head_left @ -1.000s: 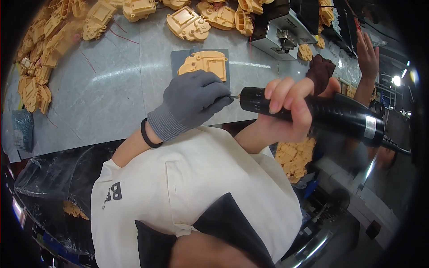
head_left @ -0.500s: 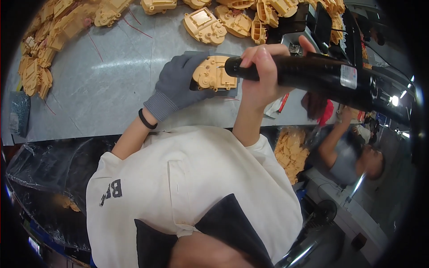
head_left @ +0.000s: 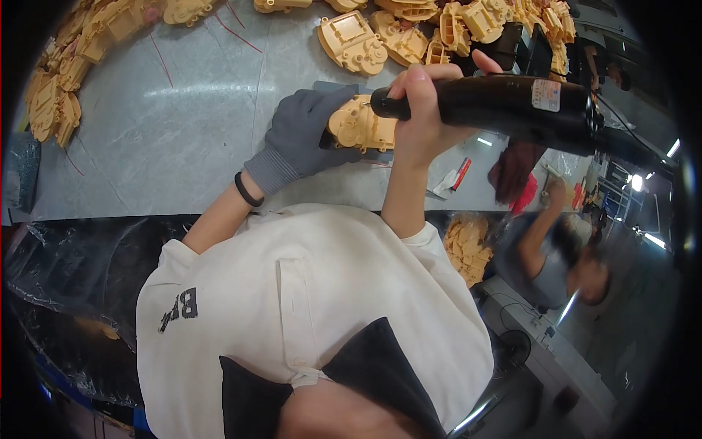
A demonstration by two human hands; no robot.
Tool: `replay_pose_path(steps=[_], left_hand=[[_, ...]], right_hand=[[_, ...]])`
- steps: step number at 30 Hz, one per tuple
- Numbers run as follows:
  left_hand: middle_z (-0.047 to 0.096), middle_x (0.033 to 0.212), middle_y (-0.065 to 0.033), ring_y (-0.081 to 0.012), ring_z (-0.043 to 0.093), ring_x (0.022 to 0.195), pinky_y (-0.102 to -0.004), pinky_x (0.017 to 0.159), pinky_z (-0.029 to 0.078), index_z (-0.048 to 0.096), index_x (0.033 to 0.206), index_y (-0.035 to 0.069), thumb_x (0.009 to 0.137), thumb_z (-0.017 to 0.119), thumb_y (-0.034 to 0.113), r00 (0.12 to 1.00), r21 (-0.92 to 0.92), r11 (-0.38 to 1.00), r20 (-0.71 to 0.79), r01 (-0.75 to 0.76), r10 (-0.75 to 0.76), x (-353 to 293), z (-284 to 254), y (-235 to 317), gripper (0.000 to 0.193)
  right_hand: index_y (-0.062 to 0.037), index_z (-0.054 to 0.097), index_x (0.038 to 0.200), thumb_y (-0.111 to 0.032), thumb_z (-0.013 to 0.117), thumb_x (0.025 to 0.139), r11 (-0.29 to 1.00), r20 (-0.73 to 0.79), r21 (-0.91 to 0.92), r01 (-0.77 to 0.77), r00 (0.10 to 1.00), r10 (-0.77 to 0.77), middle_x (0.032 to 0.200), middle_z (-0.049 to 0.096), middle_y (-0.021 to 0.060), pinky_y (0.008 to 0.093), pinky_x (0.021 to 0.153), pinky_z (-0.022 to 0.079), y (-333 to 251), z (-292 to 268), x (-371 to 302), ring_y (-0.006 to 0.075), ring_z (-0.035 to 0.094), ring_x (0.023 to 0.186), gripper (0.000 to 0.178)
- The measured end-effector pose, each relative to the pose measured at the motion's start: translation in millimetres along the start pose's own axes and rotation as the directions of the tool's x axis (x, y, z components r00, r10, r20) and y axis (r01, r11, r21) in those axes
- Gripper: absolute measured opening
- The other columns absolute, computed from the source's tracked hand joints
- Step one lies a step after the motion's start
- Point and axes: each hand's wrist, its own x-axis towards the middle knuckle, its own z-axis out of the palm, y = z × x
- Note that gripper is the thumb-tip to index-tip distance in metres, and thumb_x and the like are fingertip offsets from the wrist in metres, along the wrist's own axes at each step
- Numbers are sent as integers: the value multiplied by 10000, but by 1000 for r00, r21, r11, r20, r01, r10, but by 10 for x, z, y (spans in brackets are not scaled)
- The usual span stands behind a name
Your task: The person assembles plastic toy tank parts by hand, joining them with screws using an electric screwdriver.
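My left hand (head_left: 303,135), in a grey knit glove with a black band at the wrist, closes around the left side of a yellow-orange plastic housing (head_left: 360,126). The housing rests on a dark grey block or fixture (head_left: 333,87) on the table. My bare right hand (head_left: 424,110) wraps around a long black electric screwdriver (head_left: 486,102). Its rounded nose and thin bit lie over the upper part of the housing. Whether the bit touches a screw cannot be made out. The tool and right hand hide the housing's right edge.
Similar housings (head_left: 352,42) are heaped along the far edge and the left side (head_left: 53,110). Thin red wires (head_left: 240,34) lie on the grey table (head_left: 197,139). Right of my arm are a red-and-white tube (head_left: 461,174) and dark cloth (head_left: 515,172). A co-worker (head_left: 545,256) sits at the right.
The screwdriver's nose has shifted slightly left and up over the housing, and its body lies flatter. The whole view has shifted a little. Both hands keep their hold.
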Motion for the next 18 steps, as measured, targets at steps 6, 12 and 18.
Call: replay_pose_path(steps=[6,12,18], left_hand=[[573,1051,-90,-262,556,943,-374,815,433,479,1244,105,586,803,396,1000,-32,999,1,-18,18,-7,-14,-28,790],[559,1075,-90,-263,551,947,-374,815,433,477,1242,107,595,797,376,999,-60,998,-38,-16,13,-9,17,-28,770],[557,1070,-79,-266,536,960,-394,853,410,474,1258,129,606,786,344,996,-77,995,51,-63,67,27,83,-38,754]], right_hand=[[-45,334,1134,81,585,704,995,31,-71,-75,997,77,631,545,92,271,467,457,-2,83,-10,159,503,444,514],[-43,337,1127,72,601,697,996,33,-52,-66,997,68,637,549,86,264,481,461,23,64,-27,158,513,458,517],[-28,312,1199,66,599,708,974,28,-222,-36,999,43,634,550,83,265,517,464,138,-26,-32,157,535,490,576]])
